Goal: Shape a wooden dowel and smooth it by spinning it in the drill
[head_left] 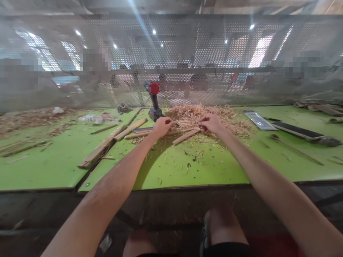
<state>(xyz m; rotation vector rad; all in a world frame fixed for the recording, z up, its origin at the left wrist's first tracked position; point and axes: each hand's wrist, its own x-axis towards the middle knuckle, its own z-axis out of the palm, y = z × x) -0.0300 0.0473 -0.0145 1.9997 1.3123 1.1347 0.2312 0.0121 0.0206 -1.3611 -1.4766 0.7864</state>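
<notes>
Both arms reach forward over a green worktop (203, 167). My left hand (164, 126) is closed in a pinch at the near edge of a heap of wood shavings (198, 110). Opposite it, my right hand (211, 123) is closed in a pinch too. Thin pale slivers lie between the fingertips, but whether either hand grips one I cannot make out. Just below the right fingers, a short flat wooden strip (187, 136) lies at a slant. Other wooden strips (139, 135) and a blue pencil-like stick (143, 129) are by the left hand.
A red and black cordless drill (154, 100) stands behind my left hand. Leftward lie a long wooden bar (98, 150) and a crumpled clear plastic wrapper (99, 117). At right are a phone (298, 130), a clear packet (258, 119) and a wooden stick (297, 150). A perforated screen (177, 46) rises behind.
</notes>
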